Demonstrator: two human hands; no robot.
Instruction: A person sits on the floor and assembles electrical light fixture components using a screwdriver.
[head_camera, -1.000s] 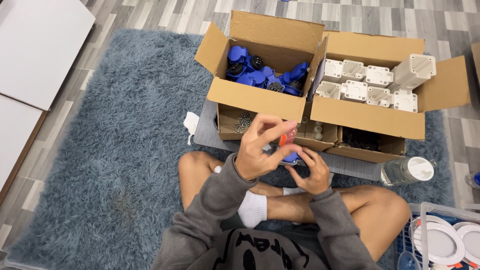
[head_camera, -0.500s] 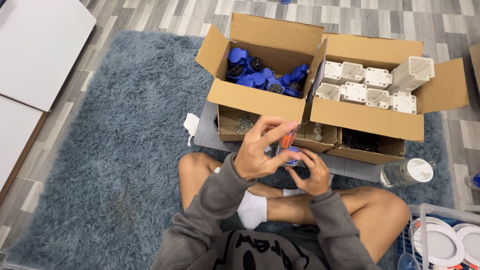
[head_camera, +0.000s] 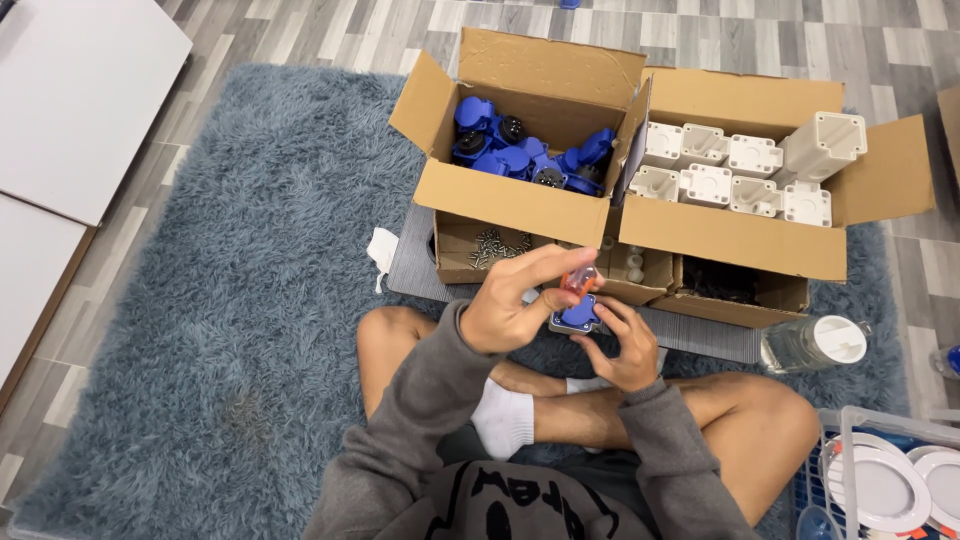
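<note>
I sit cross-legged on a blue-grey shaggy rug (head_camera: 240, 300). My right hand (head_camera: 625, 345) holds a small blue socket part (head_camera: 577, 317) with a grey base in front of my knees. My left hand (head_camera: 510, 300) is above it, its fingers closed round the orange handle of a small screwdriver (head_camera: 581, 281) that stands upright on the blue part. Straight ahead are two open cardboard boxes: one (head_camera: 520, 200) holds several blue socket parts (head_camera: 520, 155), the other (head_camera: 740, 235) holds several white square housings (head_camera: 735, 170).
Lower cardboard trays hold small screws (head_camera: 497, 245) and dark bits (head_camera: 725, 280), on a grey mat (head_camera: 700, 335). A clear jar with a white lid (head_camera: 815, 343) lies at the right. A wire basket with white round lamps (head_camera: 890, 480) is bottom right. White boards (head_camera: 70, 90) lie far left.
My left hand has tipped slightly and the orange handle has shifted a little lower over the blue part. My right hand stays in place.
</note>
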